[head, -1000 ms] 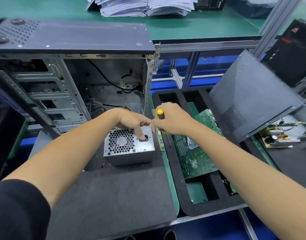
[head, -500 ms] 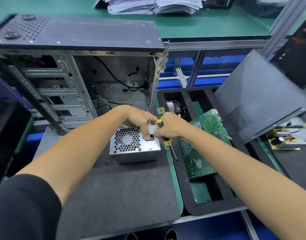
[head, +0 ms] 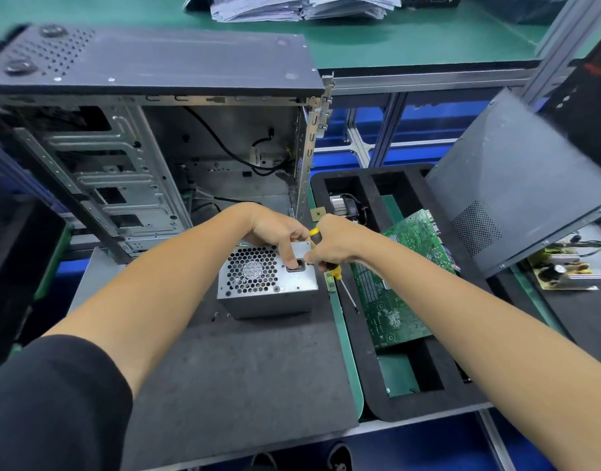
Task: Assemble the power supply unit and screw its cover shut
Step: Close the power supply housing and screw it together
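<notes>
- Head view: the left hand [head: 275, 232] now presses a finger into the socket of the power supply unit [head: 267, 278], fingers curled on top.
- The right hand [head: 333, 243] grips the screwdriver [head: 336, 273], now tip-down at 5 o'clock, not on a screw.
- The green board [head: 397, 287] lies at 3 o'clock; the open case [head: 149, 137] stands at 11.

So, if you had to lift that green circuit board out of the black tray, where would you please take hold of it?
Take the circuit board by its two long edges near the raised far end, coming from above. It lies tilted in the foam tray, so that end probably offers finger room, and edges keep fingers off the components.
</notes>
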A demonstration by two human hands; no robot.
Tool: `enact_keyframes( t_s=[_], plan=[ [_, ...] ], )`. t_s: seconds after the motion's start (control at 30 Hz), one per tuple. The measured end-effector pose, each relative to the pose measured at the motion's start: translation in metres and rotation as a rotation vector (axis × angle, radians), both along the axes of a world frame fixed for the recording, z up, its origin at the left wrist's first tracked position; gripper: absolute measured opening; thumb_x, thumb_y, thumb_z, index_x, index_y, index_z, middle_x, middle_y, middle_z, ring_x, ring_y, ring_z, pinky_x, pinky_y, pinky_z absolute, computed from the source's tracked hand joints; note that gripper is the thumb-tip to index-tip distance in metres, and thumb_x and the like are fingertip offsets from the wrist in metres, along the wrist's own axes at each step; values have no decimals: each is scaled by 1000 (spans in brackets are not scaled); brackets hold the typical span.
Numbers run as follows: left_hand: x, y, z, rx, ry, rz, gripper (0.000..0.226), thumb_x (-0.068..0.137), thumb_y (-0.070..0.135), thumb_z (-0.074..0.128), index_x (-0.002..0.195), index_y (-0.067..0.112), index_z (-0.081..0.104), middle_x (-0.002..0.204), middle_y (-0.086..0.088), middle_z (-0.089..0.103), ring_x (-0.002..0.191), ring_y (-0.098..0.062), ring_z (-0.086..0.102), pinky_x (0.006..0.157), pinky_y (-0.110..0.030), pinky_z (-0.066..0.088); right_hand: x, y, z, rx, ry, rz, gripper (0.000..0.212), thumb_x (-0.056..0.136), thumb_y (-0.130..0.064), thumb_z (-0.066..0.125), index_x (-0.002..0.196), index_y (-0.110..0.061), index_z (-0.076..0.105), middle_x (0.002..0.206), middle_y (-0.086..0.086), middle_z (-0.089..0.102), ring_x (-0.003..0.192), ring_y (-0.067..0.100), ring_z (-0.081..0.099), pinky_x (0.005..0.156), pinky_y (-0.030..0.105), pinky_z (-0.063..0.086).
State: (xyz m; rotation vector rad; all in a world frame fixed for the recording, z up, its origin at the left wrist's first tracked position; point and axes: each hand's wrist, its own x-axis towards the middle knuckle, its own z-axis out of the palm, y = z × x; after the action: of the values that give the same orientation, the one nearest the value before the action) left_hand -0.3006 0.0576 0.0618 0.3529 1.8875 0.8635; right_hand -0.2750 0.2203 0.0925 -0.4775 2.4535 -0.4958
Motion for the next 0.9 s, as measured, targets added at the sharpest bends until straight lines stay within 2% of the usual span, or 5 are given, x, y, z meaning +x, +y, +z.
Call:
enact_keyframes(
  t_s=[0.23, 0.43, 0.63, 0.73, 0.9],
  plan=[
    [2, -2, -3, 39, -36, 33, 47, 81, -13, 62, 125, -11, 44, 118, -33, 55, 98, -29, 56, 89, -43, 44, -1, 1, 0, -2, -27, 12, 33, 80, -12, 63, 48, -10, 53, 64, 9, 70, 45, 16, 52, 43, 19, 37],
    [8, 2, 3, 35, -61, 48, 61, 64, 2, 63, 122, -6, 47, 94, -8, 60, 79, -15, 57, 70, -24, 47, -4, -1, -1, -1, -44, 8, 40, 82, -15, 66, 46, -12, 50, 61, 7, 68, 49, 18, 54, 45, 21, 40],
    [8, 3, 5, 36, -76, 22, 72, 64, 1, 67, 131, -10, 40, 130, -36, 46, 103, -30, 50, 89, -49, 41, -5, -1, -2, 16, -55, 0, 36, 81, -12, 66, 48, -11, 51, 64, 9, 68, 51, 20, 55, 48, 23, 42],
    [7, 3, 5, 43, -65, -19, 68, 66, 2, 70, 129, -4, 45, 132, -31, 47, 107, -31, 51, 99, -56, 40, -6, -4, -2, 38, -54, 7, 32, 78, -11, 67, 50, -11, 50, 65, 10, 65, 54, 22, 53, 51, 24, 40],
    [6, 3, 3, 77, -63, -80, 56, 68, 1, 72, 119, 15, 54, 123, -9, 57, 111, -32, 55, 99, -45, 45, -7, -3, -1, 47, -65, 25, 33, 80, -14, 68, 50, -9, 56, 62, 7, 66, 48, 19, 51, 47, 20, 39]
  ],
)
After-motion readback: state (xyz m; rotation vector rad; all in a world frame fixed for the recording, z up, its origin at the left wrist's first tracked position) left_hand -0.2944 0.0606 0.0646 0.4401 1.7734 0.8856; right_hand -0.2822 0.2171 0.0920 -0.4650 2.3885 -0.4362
